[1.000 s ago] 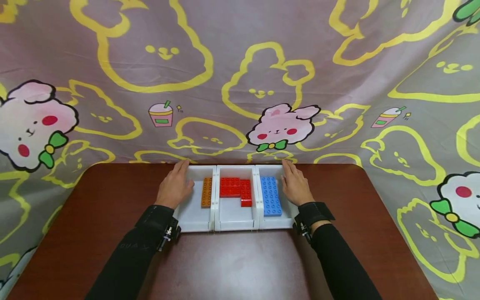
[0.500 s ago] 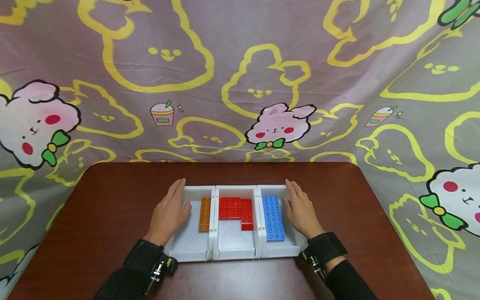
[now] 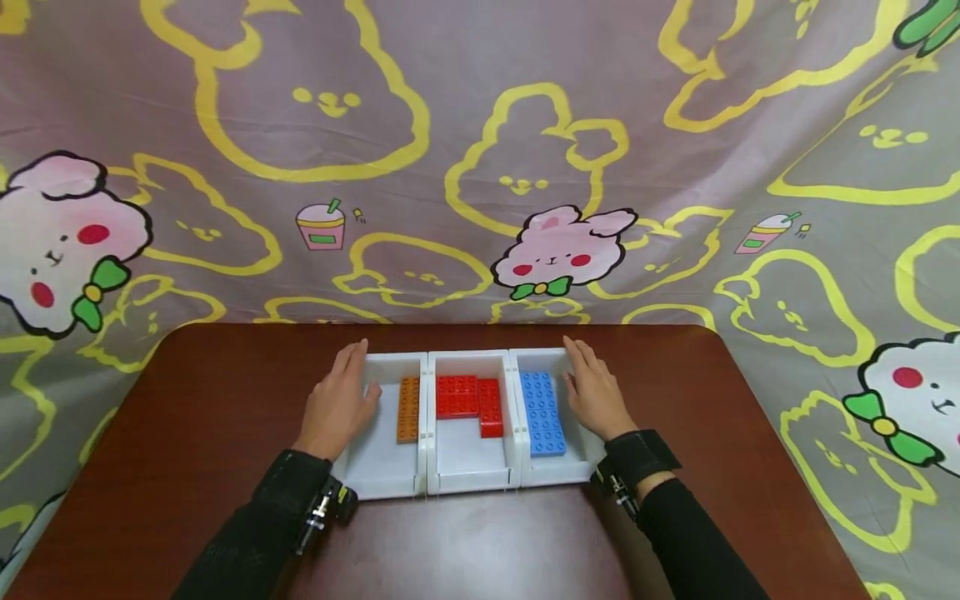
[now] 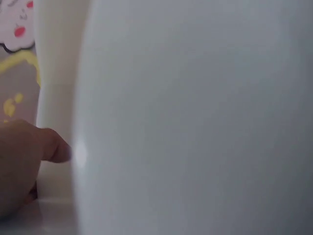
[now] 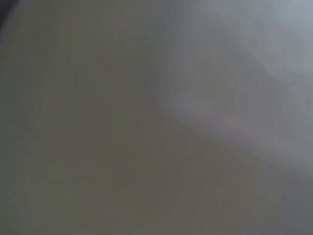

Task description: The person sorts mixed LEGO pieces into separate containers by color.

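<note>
Three white open bins stand side by side. The left bin [image 3: 378, 467] holds an orange-brown studded toy brick [image 3: 408, 410]. Two red bricks [image 3: 457, 397] lie in the middle bin [image 3: 468, 458], and a long blue brick [image 3: 543, 414] is in the right bin [image 3: 557, 473]. My left hand [image 3: 335, 404] grips the left bin's outer wall, thumb inside and fingers along the outside. On the opposite end my right hand [image 3: 600, 396] holds the right bin's outer wall the same way. In the left wrist view the thumb [image 4: 54, 147] shows beside a white wall; pale blurred surfaces fill the right wrist view.
The bins rest on a dark reddish-brown table [image 3: 210, 417]. Behind its far edge hangs a cloth [image 3: 420, 167] with cartoon rabbits and yellow outlines, which also runs along both sides.
Both hands and the row of bins first came closer to me, then shifted slightly back toward the far edge. The bricks moved along inside the bins.
</note>
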